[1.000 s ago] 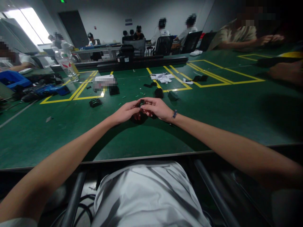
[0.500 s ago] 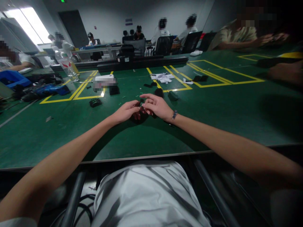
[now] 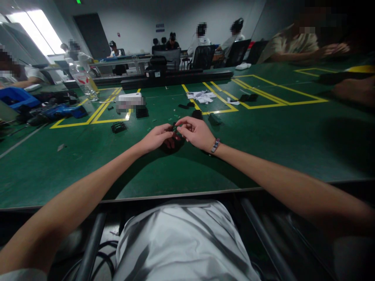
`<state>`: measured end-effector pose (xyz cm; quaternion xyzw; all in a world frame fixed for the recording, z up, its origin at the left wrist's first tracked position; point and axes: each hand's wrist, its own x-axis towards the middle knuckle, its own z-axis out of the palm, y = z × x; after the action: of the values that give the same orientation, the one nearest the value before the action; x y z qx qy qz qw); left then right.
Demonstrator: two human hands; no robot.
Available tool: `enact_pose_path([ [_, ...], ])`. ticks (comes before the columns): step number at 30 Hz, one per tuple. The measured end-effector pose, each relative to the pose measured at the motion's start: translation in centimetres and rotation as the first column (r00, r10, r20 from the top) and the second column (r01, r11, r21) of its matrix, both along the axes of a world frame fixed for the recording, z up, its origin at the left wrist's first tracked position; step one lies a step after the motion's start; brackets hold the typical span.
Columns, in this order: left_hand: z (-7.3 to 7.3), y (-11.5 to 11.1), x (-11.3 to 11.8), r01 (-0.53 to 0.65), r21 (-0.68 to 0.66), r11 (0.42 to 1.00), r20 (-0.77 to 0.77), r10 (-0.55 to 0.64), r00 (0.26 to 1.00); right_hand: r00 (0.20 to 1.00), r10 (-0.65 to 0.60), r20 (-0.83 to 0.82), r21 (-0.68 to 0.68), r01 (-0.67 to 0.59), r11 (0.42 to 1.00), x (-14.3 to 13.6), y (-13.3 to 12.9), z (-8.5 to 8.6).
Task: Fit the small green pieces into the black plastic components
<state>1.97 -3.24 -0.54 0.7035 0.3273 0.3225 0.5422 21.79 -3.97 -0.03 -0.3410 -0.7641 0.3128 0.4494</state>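
My left hand [image 3: 159, 135] is closed over the table around a small dark part with green on it [image 3: 175, 128], mostly hidden by the fingers. From the other side, my right hand [image 3: 195, 131] reaches to the same part, its thumb and forefinger bent together in a pinch at it. What lies between those right fingertips is too small to make out. Just beyond the hands are tiny green pieces [image 3: 170, 120] on the table. A black block with green inside [image 3: 118, 127] lies left of my left hand; another black block [image 3: 197, 114] sits behind my right hand.
The green table [image 3: 175, 177] has yellow tape outlines. Farther back are a black block [image 3: 142, 112], a white box [image 3: 129, 100], white paper scraps [image 3: 202, 96] and a plastic bottle [image 3: 83, 82]. A blue power tool [image 3: 66, 113] lies left. Co-workers sit around.
My right hand has shifted slightly, its wrist turning and its fingers curling more at the small part. The left hand stays almost where it was.
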Motion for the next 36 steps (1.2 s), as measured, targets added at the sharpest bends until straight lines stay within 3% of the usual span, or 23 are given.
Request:
enact_pose_path([
  [12, 0.38, -0.39, 0.25, -0.015, 0.075, 0.997, -0.067, 0.020, 0.998, 0.996, 0.091, -0.002, -0.047, -0.091, 0.995, 0.03, 0.35, -0.08],
  [27, 0.48, -0.49, 0.13, 0.003, 0.081, 0.997, -0.024, -0.001, 1.000, 0.993, 0.111, 0.032, -0.047, -0.110, 0.993, 0.09, 0.35, 0.13],
  [36, 0.15, -0.84, -0.10, 0.052, 0.223, 0.973, -0.079, -0.035, 0.996, 0.996, 0.049, 0.081, 0.002, -0.049, 0.999, 0.12, 0.33, 0.33],
])
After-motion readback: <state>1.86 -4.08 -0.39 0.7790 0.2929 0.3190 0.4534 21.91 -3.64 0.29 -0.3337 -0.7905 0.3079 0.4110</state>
